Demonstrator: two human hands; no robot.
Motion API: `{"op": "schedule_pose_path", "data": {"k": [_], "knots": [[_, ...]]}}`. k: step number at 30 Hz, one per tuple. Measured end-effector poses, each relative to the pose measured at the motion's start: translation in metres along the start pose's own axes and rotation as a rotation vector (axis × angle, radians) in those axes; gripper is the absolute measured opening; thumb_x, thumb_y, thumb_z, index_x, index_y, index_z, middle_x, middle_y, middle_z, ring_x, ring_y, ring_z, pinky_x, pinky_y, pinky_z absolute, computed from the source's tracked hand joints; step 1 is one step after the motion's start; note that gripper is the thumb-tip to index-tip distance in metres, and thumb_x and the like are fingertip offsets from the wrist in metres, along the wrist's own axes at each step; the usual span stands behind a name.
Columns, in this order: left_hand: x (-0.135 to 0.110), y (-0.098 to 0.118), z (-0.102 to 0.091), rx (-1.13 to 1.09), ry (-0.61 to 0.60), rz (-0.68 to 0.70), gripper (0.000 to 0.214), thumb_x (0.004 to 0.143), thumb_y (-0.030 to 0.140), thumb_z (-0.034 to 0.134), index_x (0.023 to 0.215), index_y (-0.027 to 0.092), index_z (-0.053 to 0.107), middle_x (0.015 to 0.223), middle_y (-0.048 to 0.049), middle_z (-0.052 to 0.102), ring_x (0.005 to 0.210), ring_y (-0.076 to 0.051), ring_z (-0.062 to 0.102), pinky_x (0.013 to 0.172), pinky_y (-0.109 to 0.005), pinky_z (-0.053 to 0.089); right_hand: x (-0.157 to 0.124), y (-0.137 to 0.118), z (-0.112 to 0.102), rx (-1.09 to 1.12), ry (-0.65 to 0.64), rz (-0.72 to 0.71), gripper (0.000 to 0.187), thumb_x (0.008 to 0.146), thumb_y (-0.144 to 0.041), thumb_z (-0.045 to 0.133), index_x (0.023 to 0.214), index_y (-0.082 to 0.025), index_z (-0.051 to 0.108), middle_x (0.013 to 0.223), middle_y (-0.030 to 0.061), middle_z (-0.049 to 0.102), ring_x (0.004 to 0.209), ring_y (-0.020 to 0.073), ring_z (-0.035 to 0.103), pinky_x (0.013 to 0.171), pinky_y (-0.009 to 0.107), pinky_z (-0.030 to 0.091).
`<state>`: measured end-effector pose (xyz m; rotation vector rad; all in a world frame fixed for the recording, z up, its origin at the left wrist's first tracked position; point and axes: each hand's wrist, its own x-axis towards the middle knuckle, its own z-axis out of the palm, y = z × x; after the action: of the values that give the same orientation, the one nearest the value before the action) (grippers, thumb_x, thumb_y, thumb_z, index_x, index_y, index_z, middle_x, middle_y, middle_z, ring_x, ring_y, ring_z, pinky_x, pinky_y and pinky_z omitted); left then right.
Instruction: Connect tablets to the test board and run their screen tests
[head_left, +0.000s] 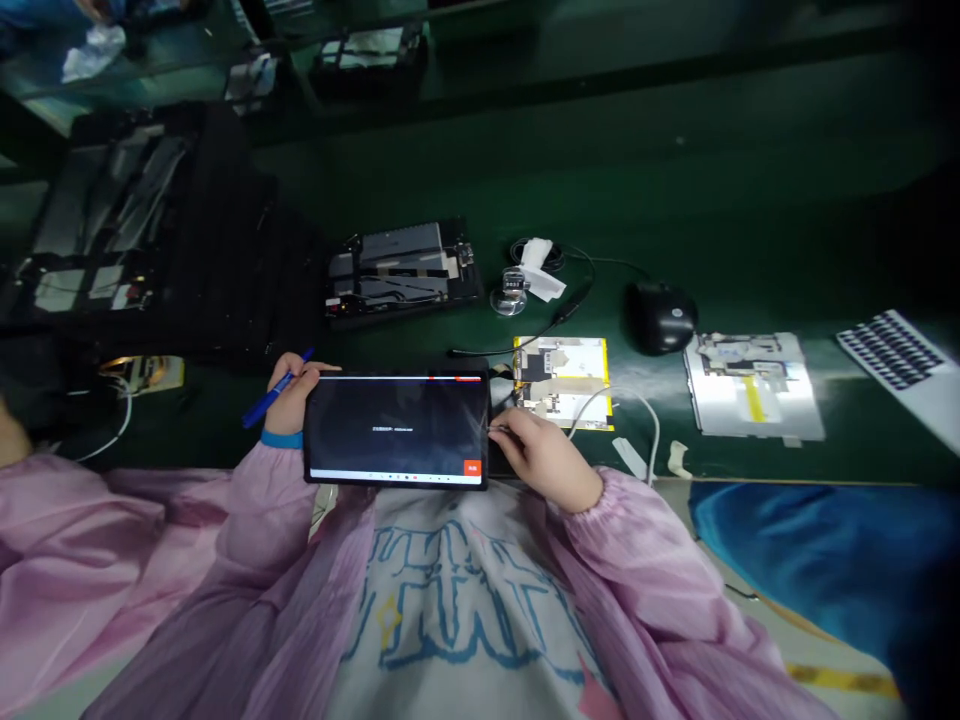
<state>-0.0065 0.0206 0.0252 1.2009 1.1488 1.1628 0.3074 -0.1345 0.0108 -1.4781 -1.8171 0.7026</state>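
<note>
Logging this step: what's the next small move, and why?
Probably tap the orange button on the tablet with the blue pen in the left hand: it is the screen's one bright control, and the right hand sits at the tablet's edge.

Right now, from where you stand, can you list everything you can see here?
Tablet: one, black, screen lit, between the hands.
Blue pen: one, blue, in the left hand.
Opened device: one, dark grey, on the bench beyond the tablet.
Yellow-edged panel: one, yellow and gold, right of the tablet.
Silver panel: one, silver with a yellow strip, further right.
Computer mouse: one, black, beyond the panels.
Laptop: one, silver with black keys, far right.
Suction cup: one, clear, beside the opened device.
White cable: one, white, over the yellow-edged panel's corner.
Bench mat: one, green, beneath these things.
Left hand: one, at the tablet's left edge.
Right hand: one, pinching a thin tool at the tablet's right edge.
Pink sleeves: two, pink, on both arms.
</note>
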Motion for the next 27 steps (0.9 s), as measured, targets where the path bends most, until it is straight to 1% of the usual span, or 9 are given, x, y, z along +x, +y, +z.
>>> {"op": "schedule_pose_path", "data": {"k": [5,9,13,16,21,24,27], "knots": [[0.000,-0.005,-0.005,-0.036,-0.044,-0.007,0.043,0.069,0.031,0.076,0.074,0.021,0.035,0.075,-0.0018,0.074,0.064,-0.017,0.068,0.061,-0.026,0.052,-0.006,0.008,0.004,-0.209,0.043,-0.222,0.011,0.094,-0.022,0.046,0.097,-0.020,0.057,0.080,0.0064,0.066,0.069,0.0179,0.063,0.062,0.029,0.049],[0.001,-0.008,-0.010,-0.033,-0.071,-0.035,0.043,0.069,0.032,0.075,0.075,0.021,0.034,0.076,-0.0019,0.075,0.063,-0.016,0.068,0.060,-0.025,0.050,-0.008,0.015,0.006,-0.335,0.065,-0.311,0.015,0.095,-0.025,0.046,0.098,-0.018,0.059,0.078,0.0062,0.067,0.064,0.0163,0.062,0.057,0.028,0.046],[0.001,-0.008,-0.010,-0.017,-0.066,-0.031,0.042,0.070,0.031,0.074,0.074,0.021,0.033,0.078,-0.0027,0.075,0.067,-0.016,0.068,0.063,-0.024,0.050,-0.007,0.021,0.004,-0.397,0.038,-0.377,0.019,0.096,-0.027,0.045,0.100,-0.017,0.061,0.078,0.0063,0.068,0.062,0.0148,0.061,0.056,0.027,0.045],[0.000,-0.007,-0.008,-0.021,-0.068,-0.030,0.042,0.070,0.031,0.074,0.074,0.021,0.034,0.077,-0.0022,0.075,0.066,-0.015,0.068,0.065,-0.026,0.050,-0.006,0.023,0.002,-0.427,0.010,-0.407,0.023,0.097,-0.026,0.042,0.101,-0.017,0.063,0.075,0.0060,0.068,0.060,0.0146,0.061,0.056,0.027,0.045],[-0.001,-0.008,-0.008,-0.018,-0.066,-0.029,0.044,0.069,0.033,0.075,0.073,0.021,0.033,0.076,-0.0020,0.075,0.065,-0.017,0.068,0.064,-0.028,0.050,-0.005,0.024,0.002,-0.413,0.000,-0.426,0.025,0.097,-0.026,0.042,0.103,-0.016,0.065,0.070,0.0058,0.067,0.056,0.0143,0.059,0.053,0.027,0.044],[-0.001,-0.008,-0.009,-0.001,-0.073,-0.035,0.043,0.070,0.034,0.074,0.073,0.022,0.033,0.077,-0.0020,0.075,0.067,-0.017,0.068,0.064,-0.027,0.050,-0.006,0.025,0.003,-0.378,0.014,-0.405,0.026,0.097,-0.027,0.043,0.103,-0.017,0.066,0.069,0.0056,0.067,0.057,0.0141,0.061,0.055,0.026,0.045],[-0.001,-0.007,-0.009,0.000,-0.063,-0.030,0.044,0.069,0.035,0.075,0.073,0.022,0.033,0.077,-0.0018,0.075,0.067,-0.017,0.068,0.064,-0.027,0.049,-0.009,0.029,-0.002,-0.316,0.078,-0.381,0.027,0.094,-0.036,0.049,0.100,-0.018,0.068,0.065,0.0047,0.066,0.055,0.0144,0.060,0.054,0.026,0.046]]}}
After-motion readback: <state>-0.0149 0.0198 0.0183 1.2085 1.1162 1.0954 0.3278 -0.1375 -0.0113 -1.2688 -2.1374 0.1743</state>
